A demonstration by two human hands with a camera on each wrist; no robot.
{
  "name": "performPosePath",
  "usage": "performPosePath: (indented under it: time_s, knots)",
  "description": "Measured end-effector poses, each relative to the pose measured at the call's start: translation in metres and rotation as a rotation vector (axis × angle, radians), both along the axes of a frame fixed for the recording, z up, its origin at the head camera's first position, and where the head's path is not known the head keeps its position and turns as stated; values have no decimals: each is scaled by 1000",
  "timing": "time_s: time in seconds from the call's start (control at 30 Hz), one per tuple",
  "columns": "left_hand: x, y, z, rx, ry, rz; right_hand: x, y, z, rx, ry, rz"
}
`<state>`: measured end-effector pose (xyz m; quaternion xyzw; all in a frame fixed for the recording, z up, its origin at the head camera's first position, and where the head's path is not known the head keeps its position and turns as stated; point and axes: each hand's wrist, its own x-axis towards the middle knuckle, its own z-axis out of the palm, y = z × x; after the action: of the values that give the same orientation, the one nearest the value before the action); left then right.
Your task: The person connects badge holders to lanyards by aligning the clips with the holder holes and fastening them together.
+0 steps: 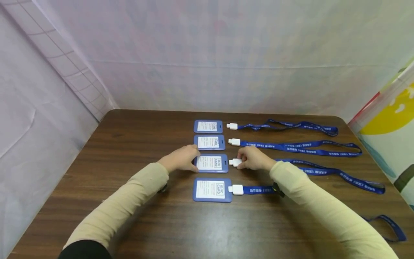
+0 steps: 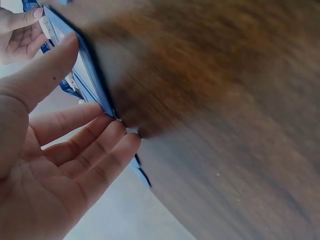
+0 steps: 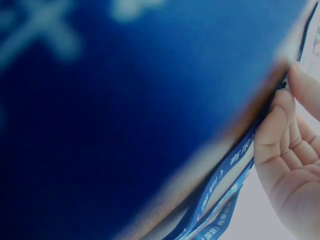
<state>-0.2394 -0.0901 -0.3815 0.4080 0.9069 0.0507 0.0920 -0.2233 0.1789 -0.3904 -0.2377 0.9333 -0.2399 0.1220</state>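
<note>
Four blue card holders lie in a column on the brown table; my left hand (image 1: 182, 159) is at the left end of the third blue ID card holder (image 1: 212, 163) from the back. In the left wrist view, thumb and fingers hold that holder (image 2: 91, 80) by opposite edges. My right hand (image 1: 253, 158) pinches the white clip (image 1: 236, 163) of the third blue lanyard (image 1: 343, 174), just right of the holder's slot. The clip and slot look slightly apart. In the right wrist view, blue strap fills much of the picture, and the clip is mostly hidden.
Behind are two more holders (image 1: 208, 126) (image 1: 209, 142), with white clips (image 1: 232, 126) (image 1: 234, 142) facing their slots. Nearer lies a holder (image 1: 211, 190) with a clip (image 1: 237, 189) at its slot; its strap runs under my right forearm. White cloth (image 1: 220, 54) hangs behind the table.
</note>
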Motion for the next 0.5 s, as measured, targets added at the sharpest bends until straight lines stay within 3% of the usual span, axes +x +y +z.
performPosePath:
  time_s: [0.5]
  knots:
    - [2,3,-1,-48,-15,52,-2,0,-5,5,72,42]
